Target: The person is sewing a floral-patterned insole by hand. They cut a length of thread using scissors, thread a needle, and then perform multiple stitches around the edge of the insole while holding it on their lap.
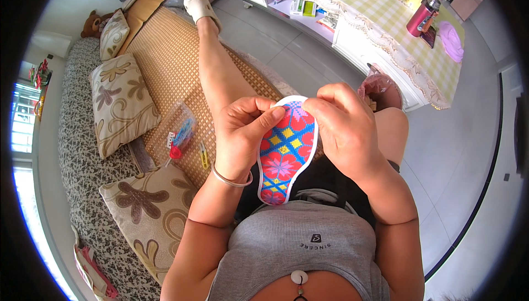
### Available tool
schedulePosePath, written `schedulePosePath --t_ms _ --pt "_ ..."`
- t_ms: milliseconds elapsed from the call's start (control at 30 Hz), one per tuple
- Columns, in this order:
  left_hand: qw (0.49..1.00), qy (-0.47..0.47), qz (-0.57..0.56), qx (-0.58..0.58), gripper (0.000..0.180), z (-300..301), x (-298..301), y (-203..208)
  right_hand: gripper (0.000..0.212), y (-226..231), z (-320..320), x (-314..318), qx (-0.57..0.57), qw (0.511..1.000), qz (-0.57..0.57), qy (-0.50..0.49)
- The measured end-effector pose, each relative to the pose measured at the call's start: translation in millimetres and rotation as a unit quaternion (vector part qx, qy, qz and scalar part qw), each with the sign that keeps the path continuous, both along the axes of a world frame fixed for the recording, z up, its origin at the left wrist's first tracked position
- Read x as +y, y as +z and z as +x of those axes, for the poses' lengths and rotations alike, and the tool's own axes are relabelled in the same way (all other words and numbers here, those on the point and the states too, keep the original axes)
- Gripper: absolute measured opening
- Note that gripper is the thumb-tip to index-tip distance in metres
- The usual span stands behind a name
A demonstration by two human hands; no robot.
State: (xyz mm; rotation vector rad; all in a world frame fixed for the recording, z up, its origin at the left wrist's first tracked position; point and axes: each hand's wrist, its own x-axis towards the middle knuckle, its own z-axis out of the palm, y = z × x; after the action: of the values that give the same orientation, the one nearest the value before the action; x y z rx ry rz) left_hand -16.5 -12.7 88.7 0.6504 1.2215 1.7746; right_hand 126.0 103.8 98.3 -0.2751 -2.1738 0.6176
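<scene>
An embroidered shoe insole [281,163], white-edged with red flowers, blue bands and yellow diamonds, is held up above my lap with its narrower end toward me. My left hand [242,130] is closed on its upper left edge, the thumb lying on the patterned face. At the upper right edge, my right hand [347,130] is closed too, fingertips pinched against the border. Whether a needle or thread is between those fingertips cannot be made out. A bangle [231,181] circles my left wrist.
On the woven mat [165,53] to my left lie a clear bag of coloured thread [182,133] and a yellow cutter [204,156]. Patterned cushions [121,100] line the sofa. A lace-covered table [374,20] carries a red flask [423,17]; a pink-lined bin [383,90] stands below.
</scene>
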Motion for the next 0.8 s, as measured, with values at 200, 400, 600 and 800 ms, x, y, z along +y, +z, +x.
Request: schedulePosePath --t_ms 200,400,600,800 --pt "1.000 -0.002 -0.004 -0.005 0.006 0.0 -1.4 -0.7 0.021 0.1 1.0 -2.2 -0.013 1.000 0.014 -0.001" --pt "1.000 -0.010 -0.025 -0.012 0.006 0.9 -3.6 -4.4 0.021 2.0 2.3 -0.2 -0.043 0.999 0.026 0.018" --pt "0.999 -0.012 -0.033 -0.012 0.007 2.6 -3.9 -4.6 0.013 2.3 1.6 3.6 -0.074 0.997 0.017 0.027" --pt "1.000 -0.012 -0.029 -0.003 0.006 1.1 -5.1 -7.9 0.007 -0.9 5.9 13.0 -0.051 0.971 -0.204 0.115"
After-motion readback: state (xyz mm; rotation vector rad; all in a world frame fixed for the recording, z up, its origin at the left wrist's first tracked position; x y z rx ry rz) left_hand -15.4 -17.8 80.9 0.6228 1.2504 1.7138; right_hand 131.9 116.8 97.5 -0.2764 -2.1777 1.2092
